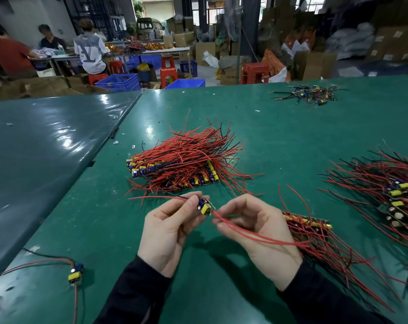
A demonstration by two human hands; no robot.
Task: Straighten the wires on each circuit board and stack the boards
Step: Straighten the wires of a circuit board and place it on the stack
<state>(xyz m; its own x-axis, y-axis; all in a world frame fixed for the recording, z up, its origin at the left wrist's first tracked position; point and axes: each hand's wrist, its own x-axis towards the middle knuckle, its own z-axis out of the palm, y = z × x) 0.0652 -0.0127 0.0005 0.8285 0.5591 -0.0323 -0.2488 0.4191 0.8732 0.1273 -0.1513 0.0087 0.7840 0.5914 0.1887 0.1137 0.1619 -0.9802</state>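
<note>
At frame centre: straightening one board's wires.
Left hand [167,232] pinching circuit board [205,206]; right hand [249,228] pinching red wires [256,235]. Best drawn outward steadily, board held firm.

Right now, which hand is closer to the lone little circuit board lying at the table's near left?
Left. The left hand is right of the lone board; the right hand is farther right.

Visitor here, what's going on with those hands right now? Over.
Left hand grips small board. Right hand pinches its red wires at the board end. Stack lies just beyond. Nothing in the way.
</note>
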